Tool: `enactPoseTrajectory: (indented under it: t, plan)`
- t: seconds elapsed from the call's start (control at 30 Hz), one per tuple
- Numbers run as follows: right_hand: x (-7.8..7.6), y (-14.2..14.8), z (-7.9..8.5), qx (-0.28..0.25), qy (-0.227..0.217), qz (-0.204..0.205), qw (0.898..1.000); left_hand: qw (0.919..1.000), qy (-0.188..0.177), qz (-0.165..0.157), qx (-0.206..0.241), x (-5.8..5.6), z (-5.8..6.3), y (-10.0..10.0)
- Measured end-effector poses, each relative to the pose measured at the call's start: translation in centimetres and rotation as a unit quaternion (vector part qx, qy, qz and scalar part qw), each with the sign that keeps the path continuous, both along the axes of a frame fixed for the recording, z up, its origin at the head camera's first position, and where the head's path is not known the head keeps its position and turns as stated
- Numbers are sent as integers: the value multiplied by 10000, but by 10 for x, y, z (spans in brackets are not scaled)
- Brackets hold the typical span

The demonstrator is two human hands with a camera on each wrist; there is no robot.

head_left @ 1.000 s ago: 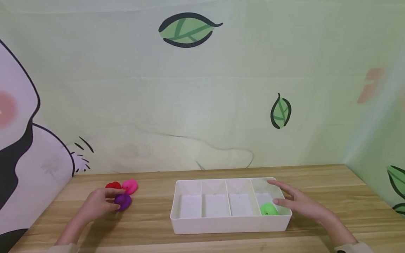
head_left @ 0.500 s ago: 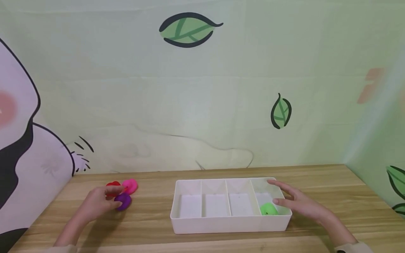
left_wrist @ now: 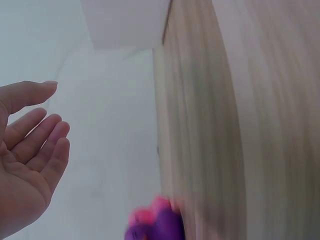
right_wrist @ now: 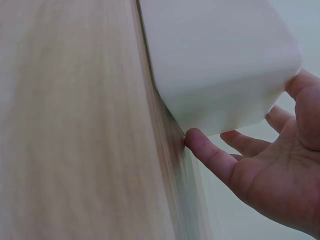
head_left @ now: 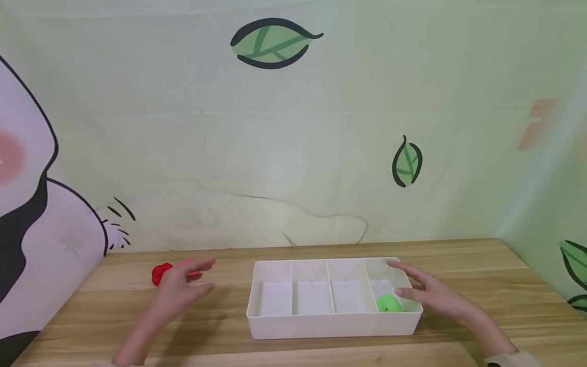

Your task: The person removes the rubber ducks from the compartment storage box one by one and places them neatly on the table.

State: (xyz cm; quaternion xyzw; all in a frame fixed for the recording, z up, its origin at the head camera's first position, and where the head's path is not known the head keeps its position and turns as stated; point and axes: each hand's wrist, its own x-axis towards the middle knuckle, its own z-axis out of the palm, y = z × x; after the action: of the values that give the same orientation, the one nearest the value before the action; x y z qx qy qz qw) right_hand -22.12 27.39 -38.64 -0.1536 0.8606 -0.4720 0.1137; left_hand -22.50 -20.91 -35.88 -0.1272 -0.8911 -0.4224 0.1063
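Note:
My left hand is over the left part of the table, thumb and fingers apart, with nothing in it; the left wrist view also shows an empty palm. Beside it lies a red rounded toy, and a pink rounded toy is partly covered by the fingers. A purple rounded toy appears with the pink one in the left wrist view; the hand hides it from the head camera. At the right end of the white divided box, my right hand holds the rim, its thumb reaching over the edge.
A green rounded toy with a dot eye sits in the box's rightmost compartment. The wooden table runs back to a pale green printed cloth with leaf drawings.
My left hand has left the purple toy, which stays on the table, and has moved to the right with its fingers spread. The right hand and the box have not moved.

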Motion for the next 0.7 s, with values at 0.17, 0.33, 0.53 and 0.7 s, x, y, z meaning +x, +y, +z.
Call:
enactPoseTrajectory:
  t: [0.17,0.33,0.53,0.7]
  plan:
    - [1,0,0,-40,-37,8,10000,9989,229,-215,348,1,1,31]
    - [1,-1,1,-86,-67,11,9999,9963,364,-494,610,0,-1,61]
    - [0,-1,0,-23,5,-45,10000,9923,469,-822,794,-2,-1,93]
    - [0,-1,0,29,17,-76,10000,9873,654,-1233,759,-2,-2,121]
